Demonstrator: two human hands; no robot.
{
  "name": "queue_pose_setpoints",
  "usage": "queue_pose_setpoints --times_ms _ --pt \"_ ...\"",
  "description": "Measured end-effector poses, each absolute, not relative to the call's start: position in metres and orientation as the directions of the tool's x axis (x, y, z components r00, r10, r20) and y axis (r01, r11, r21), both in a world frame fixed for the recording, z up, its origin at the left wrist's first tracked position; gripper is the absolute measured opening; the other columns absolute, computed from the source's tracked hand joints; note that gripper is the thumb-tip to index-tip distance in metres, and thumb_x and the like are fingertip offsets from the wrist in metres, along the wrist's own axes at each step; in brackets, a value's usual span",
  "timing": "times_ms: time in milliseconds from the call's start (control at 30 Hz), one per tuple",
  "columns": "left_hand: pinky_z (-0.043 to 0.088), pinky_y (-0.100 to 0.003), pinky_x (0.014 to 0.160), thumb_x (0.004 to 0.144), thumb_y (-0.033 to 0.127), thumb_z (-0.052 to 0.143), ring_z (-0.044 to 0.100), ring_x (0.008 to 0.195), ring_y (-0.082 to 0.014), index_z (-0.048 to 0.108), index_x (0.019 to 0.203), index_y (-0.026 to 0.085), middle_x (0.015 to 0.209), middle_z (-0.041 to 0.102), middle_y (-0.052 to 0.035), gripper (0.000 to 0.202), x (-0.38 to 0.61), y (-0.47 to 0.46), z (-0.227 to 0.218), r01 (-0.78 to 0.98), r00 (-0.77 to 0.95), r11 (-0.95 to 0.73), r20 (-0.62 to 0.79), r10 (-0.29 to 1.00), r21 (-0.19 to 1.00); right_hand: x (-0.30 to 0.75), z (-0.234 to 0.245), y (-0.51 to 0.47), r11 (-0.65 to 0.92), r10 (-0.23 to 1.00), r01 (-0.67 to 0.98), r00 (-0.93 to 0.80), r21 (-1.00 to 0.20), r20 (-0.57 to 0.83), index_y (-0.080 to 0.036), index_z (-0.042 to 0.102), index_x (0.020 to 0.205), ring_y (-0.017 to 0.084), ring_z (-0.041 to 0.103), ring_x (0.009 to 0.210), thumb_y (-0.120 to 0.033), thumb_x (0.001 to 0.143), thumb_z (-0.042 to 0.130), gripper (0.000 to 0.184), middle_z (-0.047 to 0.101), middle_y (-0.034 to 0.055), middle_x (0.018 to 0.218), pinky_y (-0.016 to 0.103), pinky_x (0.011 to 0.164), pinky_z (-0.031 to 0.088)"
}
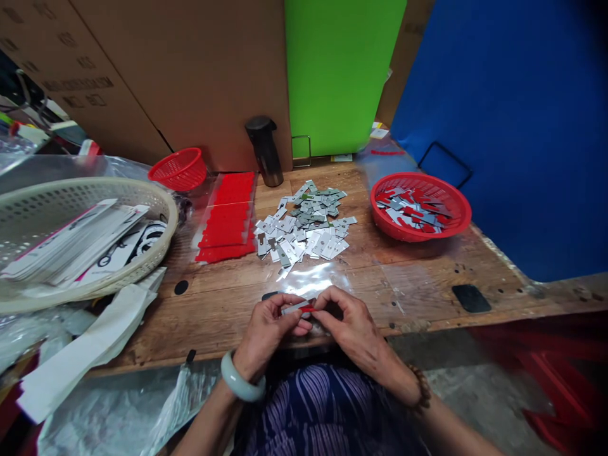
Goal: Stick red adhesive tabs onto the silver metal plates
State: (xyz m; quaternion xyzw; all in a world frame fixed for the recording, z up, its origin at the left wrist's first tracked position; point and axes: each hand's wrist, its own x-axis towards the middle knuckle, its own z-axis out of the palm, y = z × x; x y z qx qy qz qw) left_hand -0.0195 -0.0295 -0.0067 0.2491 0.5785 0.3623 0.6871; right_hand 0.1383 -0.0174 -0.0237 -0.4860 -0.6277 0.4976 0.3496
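On the far left a big cream plastic basket point(170, 215) sits on the wooden bench point(403, 259). It holds white paper cards point(71, 237). In front of it lie long white paper strips point(95, 342), which hang over the near edge of the bench. Just past the big basket, near the brown cardboard boxes point(190, 69), a small red plastic basket point(178, 168) leans tilted. Next to it lie flat red sheets in clear wrap point(230, 215), one after another. A black round can point(265, 151) stands upright behind them.

In the middle of the bench is a pile of small silver metal plates point(306, 228), spread out on clear plastic.

Close to the person, at the near edge of the bench, the two hands meet. The left hand point(266, 329) has a pale green bangle point(240, 380) on its wrist. The right hand point(354, 326) has a brown bead bracelet point(422, 387). Both hands pinch one small silver metal plate point(299, 308) with a red bit on it. The fingers of each hand are closed on one end of it. The plate is held just above the bench edge, in front of the pile and apart from it.

To the right sits a round red plastic basket point(418, 233). In it lie silver plates with red pieces point(411, 209). A flat black pad point(471, 297) lies on the bench, nearer than that basket.
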Motion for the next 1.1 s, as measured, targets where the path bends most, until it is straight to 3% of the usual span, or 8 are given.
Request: queue_pose_setpoints --times_ms 200,400,667,1100 --pt "0.05 -0.018 0.056 0.062 0.028 0.076 0.064 0.053 -0.0098 0.057 0.095 0.01 0.064 0.071 -0.0057 0.042 -0.018 -0.029 -0.008 -0.173 0.045 0.581 -0.583 0.811 0.795 0.136 -0.013 -0.021 0.033 0.979 0.262 -0.204 -0.964 -0.022 -0.018 0.054 0.067 0.015 0.051 0.079 -0.012 0.075 0.055 0.01 0.054 0.0001 0.079 0.026 0.071 0.038" --pt "0.049 -0.018 0.053 0.063 0.026 0.075 0.064 0.052 -0.0106 0.056 0.097 0.01 0.063 0.071 -0.007 0.043 -0.019 -0.027 -0.006 -0.191 0.078 0.626 -0.624 0.777 0.756 0.14 -0.017 -0.018 -0.028 0.964 0.275 -0.246 -0.961 -0.098 -0.019 0.054 0.073 0.011 0.047 0.065 -0.013 0.079 0.05 0.009 0.053 -0.0036 0.069 0.022 0.061 0.035" --pt "0.044 -0.014 0.046 0.059 0.023 0.078 0.065 0.049 -0.0106 0.056 0.095 0.01 0.062 0.071 -0.0077 0.044 -0.019 -0.027 -0.005 -0.213 0.093 0.659 -0.656 0.749 0.722 0.138 -0.025 -0.013 0.024 0.967 0.347 -0.245 -0.938 -0.066 -0.018 0.052 0.073 0.011 0.047 0.062 -0.01 0.079 0.047 0.011 0.052 -0.0036 0.066 0.022 0.059 0.034" --pt "0.045 -0.015 0.048 0.059 0.022 0.077 0.064 0.049 -0.0107 0.057 0.095 0.011 0.062 0.071 -0.0061 0.043 -0.02 -0.029 -0.004 -0.201 0.084 0.668 -0.667 0.74 0.716 0.135 -0.024 -0.013 0.067 0.971 0.392 -0.236 -0.918 -0.029 -0.018 0.053 0.074 0.012 0.05 0.066 -0.009 0.079 0.047 0.012 0.054 -0.0011 0.071 0.024 0.062 0.037"
